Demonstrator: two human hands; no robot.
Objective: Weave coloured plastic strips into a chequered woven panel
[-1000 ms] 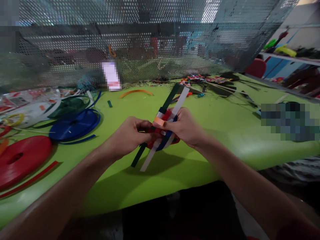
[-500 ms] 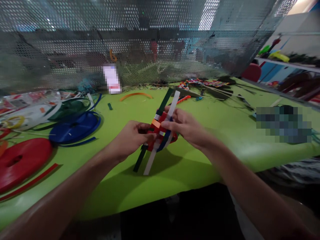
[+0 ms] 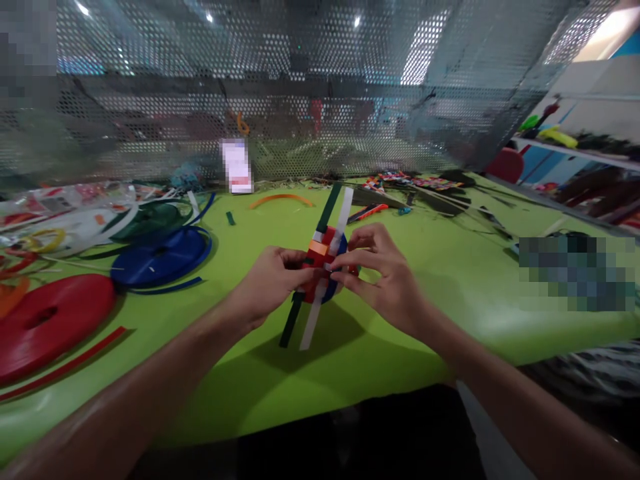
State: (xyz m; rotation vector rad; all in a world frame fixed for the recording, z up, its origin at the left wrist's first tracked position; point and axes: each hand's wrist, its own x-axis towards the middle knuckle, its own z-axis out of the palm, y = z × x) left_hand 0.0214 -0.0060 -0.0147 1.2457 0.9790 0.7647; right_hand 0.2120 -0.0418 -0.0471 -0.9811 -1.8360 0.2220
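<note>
Both hands hold a small woven ball of plastic strips (image 3: 325,257) in red, blue, orange and white, above the green table (image 3: 400,333). A dark green strip (image 3: 330,207) and a white strip (image 3: 343,210) run through it, sticking out above and below. My left hand (image 3: 273,280) grips the ball's left side with closed fingers. On the right side, my right hand (image 3: 383,273) pinches it with thumb and forefinger, the other fingers curled.
At the left lie a red strip roll (image 3: 45,323), a blue roll (image 3: 157,257), a dark green roll (image 3: 145,217) and a loose red strip (image 3: 70,363). An orange strip (image 3: 280,198) and scraps lie further back. A perforated metal screen (image 3: 300,87) closes off the table's far side.
The woven ball has turned slightly upright. My right hand has shifted from gripping over it to pinching its right side.
</note>
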